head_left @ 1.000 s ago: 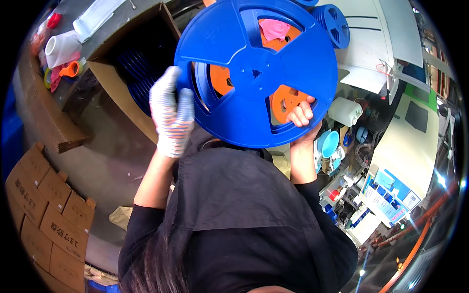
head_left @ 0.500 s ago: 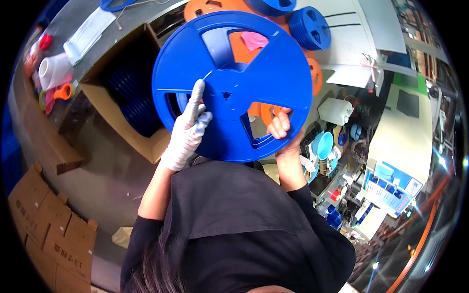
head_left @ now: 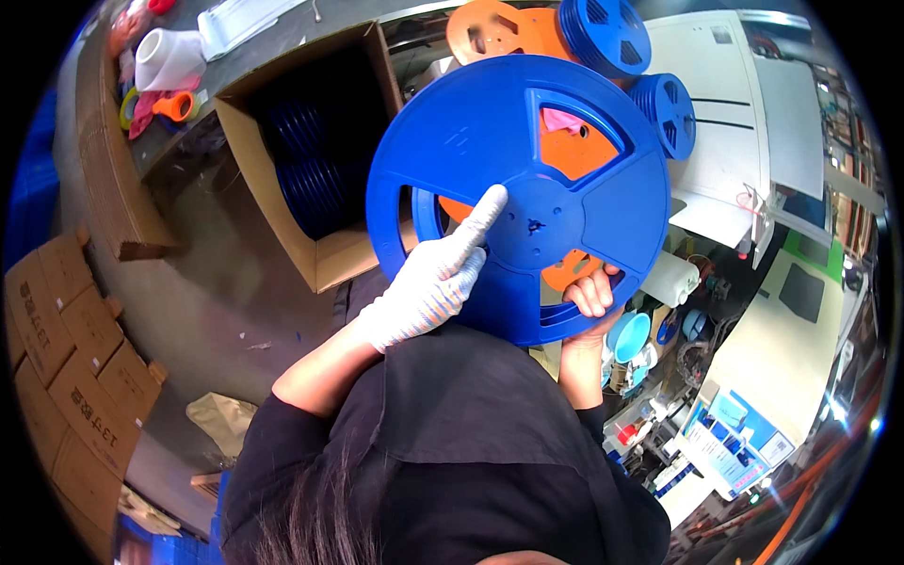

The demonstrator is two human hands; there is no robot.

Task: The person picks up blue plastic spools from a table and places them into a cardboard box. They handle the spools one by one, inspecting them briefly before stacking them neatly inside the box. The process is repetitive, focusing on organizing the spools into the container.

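Note:
A large blue plastic reel with cut-out windows and a small centre hole is held up before my chest, its flat face toward me. My right hand is bare, its fingers hooked through the lower right window and closed around the rim. On my left hand is a whitish knit glove. Its index finger stretches onto the reel's face just left of the hub, while the other fingers are bent and do not grip the reel. A cardboard box stands open to the left, with several dark blue reels inside.
Stacks of smaller blue reels and orange reels lie beyond the held reel. A white plastic roll and orange tape roll sit far left. Flattened cartons lean at lower left. A light-blue bowl is at right.
The view has shifted, so the reel and both hands appear farther right. The reel has turned, its windows sitting at different angles. The gloved index finger still touches near the hub.

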